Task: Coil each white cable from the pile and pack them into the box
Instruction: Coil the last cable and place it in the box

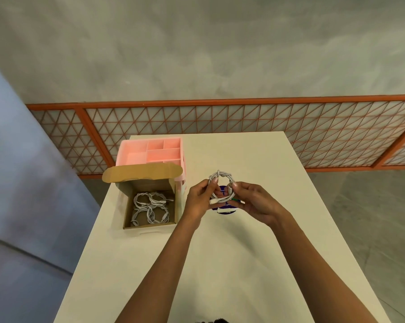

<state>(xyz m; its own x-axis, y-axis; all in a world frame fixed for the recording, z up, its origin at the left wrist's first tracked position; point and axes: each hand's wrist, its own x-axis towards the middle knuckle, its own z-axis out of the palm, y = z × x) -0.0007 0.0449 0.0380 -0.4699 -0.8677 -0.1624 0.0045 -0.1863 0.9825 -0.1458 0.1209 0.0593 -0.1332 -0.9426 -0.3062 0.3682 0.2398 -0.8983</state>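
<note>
Two bare hands hold one white cable (pixel 221 183), wound into a small ring, in the air above the middle of a cream table (pixel 220 264). The ring stands nearly upright with its open face turned toward the camera, a little taller than it is wide. One plug end juts from its lower edge and points left. The left hand (pixel 200 199) has its fingers curled round the ring's left side, and the right hand (pixel 255 201) pinches the right side between thumb and forefinger, its other fingers loosely bent beneath. Under the hands a round purple sticker (pixel 224 209) with white lettering lies on the table, partly hidden. Just left of the hands sits a brown cardboard box (pixel 126 210), its lid flap folded back. Several coils (pixel 150 206) of white cable lie flat on its floor, packed side by side and touching. Right behind the box stands a pink organiser (pixel 150 151) divided into compartments, and no contents can be made out in them. Beyond the far edge of the table runs an orange lattice fence (pixel 220 117).
</note>
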